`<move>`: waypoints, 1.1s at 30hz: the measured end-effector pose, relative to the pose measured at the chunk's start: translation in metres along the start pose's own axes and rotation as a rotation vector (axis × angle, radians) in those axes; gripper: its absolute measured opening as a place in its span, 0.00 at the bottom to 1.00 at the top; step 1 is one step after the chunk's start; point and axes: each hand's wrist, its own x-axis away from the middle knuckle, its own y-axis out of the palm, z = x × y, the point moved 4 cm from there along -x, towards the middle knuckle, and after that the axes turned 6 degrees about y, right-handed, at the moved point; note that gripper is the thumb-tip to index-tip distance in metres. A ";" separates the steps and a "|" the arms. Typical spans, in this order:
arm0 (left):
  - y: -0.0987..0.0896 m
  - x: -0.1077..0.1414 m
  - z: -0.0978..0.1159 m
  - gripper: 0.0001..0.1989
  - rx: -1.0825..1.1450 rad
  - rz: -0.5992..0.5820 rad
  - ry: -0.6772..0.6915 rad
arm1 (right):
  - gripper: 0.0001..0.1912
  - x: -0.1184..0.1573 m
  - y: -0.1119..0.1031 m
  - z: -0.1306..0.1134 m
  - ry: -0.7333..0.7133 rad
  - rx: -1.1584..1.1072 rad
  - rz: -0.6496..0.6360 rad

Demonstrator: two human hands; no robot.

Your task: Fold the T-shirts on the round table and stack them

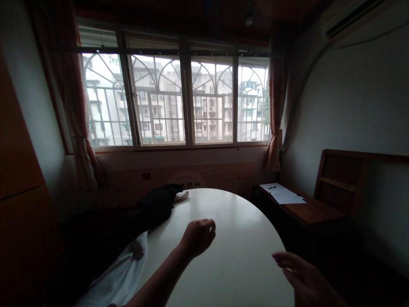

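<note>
Over the middle of the white round table (236, 213) is my left hand (198, 237), its fingers curled in towards the thumb. A small gap shows between thumb and fingers, and I see nothing held there. My right hand (305, 275) is at the table's right edge, fingers stretched out and a little apart, with nothing in it. Dark cloth (153, 209) is bunched along the table's left edge. Below it hangs white cloth (118, 273), left of my left forearm. A small white crumpled thing (182, 195) lies by the dark cloth's far end.
To the right stands a low wooden bench (319, 213) carrying white papers (283, 194) and a dark pen (272, 187). Barred windows (159, 102) with tied curtains (275, 128) fill the far wall. A brown cabinet (19, 238) is at the left.
</note>
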 end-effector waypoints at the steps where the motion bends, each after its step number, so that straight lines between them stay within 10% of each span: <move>1: 0.010 0.007 -0.018 0.10 -0.052 -0.090 -0.041 | 0.22 -0.013 0.021 -0.027 -0.029 -0.109 -0.037; 6: 0.052 0.054 -0.085 0.17 -0.110 -0.360 -0.334 | 0.26 -0.079 0.126 -0.120 -0.009 -0.595 -0.012; 13: 0.060 0.073 -0.104 0.12 0.164 -0.230 -0.511 | 0.25 -0.143 0.242 -0.090 0.440 -1.077 0.108; 33: 0.056 0.078 -0.115 0.11 0.418 0.024 -0.468 | 0.22 -0.151 0.271 -0.065 0.088 -0.872 0.096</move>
